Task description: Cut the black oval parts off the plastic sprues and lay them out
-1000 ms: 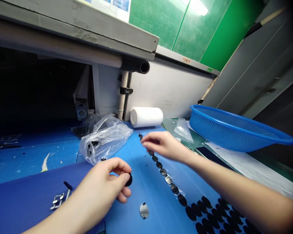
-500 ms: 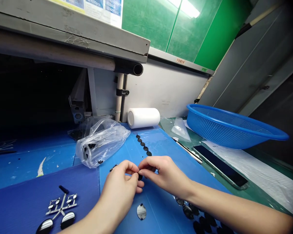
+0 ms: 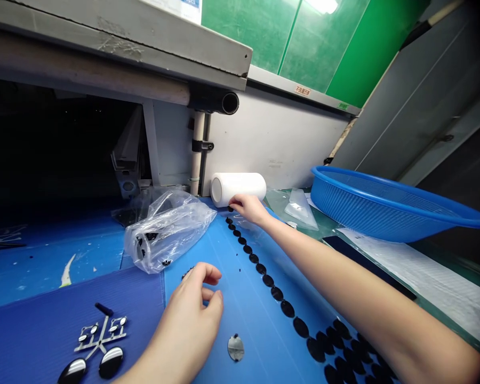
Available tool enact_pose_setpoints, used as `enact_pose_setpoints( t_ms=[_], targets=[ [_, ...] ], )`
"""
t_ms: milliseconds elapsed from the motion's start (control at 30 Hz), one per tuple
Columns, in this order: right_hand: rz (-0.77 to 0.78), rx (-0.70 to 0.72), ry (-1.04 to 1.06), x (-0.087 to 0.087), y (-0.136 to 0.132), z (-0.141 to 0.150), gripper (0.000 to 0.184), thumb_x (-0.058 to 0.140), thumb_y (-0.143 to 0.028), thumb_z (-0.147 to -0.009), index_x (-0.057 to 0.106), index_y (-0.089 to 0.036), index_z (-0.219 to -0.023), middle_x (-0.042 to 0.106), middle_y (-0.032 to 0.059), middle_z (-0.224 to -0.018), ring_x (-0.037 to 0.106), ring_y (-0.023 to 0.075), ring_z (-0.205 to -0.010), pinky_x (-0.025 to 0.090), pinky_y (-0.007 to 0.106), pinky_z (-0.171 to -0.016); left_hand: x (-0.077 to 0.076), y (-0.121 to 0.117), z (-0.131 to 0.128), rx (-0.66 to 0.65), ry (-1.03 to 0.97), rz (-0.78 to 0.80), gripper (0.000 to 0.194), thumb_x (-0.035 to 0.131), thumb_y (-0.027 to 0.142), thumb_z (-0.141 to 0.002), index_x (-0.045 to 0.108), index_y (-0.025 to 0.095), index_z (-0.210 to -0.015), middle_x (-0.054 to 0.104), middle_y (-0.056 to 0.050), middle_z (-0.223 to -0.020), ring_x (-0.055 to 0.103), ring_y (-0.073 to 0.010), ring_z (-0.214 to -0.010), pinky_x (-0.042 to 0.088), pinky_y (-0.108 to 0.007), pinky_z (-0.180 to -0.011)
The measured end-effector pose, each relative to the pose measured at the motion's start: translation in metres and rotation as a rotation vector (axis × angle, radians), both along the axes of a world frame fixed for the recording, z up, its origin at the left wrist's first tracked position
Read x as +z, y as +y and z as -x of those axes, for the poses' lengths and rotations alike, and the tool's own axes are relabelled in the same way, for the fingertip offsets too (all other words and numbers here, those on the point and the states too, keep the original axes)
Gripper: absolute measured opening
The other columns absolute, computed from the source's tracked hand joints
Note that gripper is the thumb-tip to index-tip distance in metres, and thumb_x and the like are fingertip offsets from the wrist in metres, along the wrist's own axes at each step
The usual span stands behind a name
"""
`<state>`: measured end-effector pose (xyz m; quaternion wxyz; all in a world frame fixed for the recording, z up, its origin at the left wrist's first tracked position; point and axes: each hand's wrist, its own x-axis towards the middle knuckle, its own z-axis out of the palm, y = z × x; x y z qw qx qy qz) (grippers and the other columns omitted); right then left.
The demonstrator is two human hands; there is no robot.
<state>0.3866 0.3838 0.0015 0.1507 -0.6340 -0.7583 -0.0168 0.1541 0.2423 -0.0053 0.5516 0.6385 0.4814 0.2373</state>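
The right hand (image 3: 248, 207) is stretched to the far end of the row of discs (image 3: 264, 272), fingertips pinched together at the last disc, just in front of the white roll (image 3: 240, 189). Whether a disc sits between those fingertips is too small to tell — the hand looks closed on something tiny at most.

The row is the thing that matters here: flat black ovals laid edge to edge on the blue board (image 3: 232, 309), their line running from the far middle toward the near right, where it widens into a cluster. The right forearm lies along that same line, just right of it, so the right hand is at the row's far end while the left hand is well short of it.

The left hand (image 3: 196, 309) rests near and left of the row, fingers loosely curled, thumb and forefinger close but gripping nothing that shows. A lone grey disc (image 3: 236, 346) lies on the board just right of that wrist. Left of the hand lies a sprue (image 3: 98, 341); beyond it, a clear bag (image 3: 168, 229). A blue basket (image 3: 384, 205) stands far right.
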Motion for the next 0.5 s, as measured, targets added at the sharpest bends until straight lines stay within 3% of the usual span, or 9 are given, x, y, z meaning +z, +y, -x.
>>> enact_pose_setpoints(
  t_ms=[167,500],
  targets=[
    [0.04,-0.033,-0.141,-0.014,0.011,0.003,0.021,0.048,-0.027,-0.086,0.054,-0.016,-0.102,0.056,0.0053,-0.104,0.056,0.0179,-0.088,0.047,0.038,-0.075,0.003,0.001,0.005,0.003,0.083,-0.008,0.013,0.04,0.023,-0.075,0.042,0.022,-0.088,0.051,-0.001,-0.079,0.05,-0.0172,-0.068,0.041,-0.03,-0.063],
    [0.1,-0.077,-0.284,-0.017,0.015,0.004,0.022,0.048,-0.028,-0.086,0.053,-0.017,-0.105,0.055,0.0056,-0.106,0.056,0.018,-0.088,0.047,0.037,-0.074,0.004,0.003,0.007,-0.006,0.106,0.001,0.013,0.04,0.024,-0.076,0.042,0.023,-0.088,0.05,0.001,-0.071,0.048,-0.0171,-0.064,0.039,-0.03,-0.062]
  ],
)
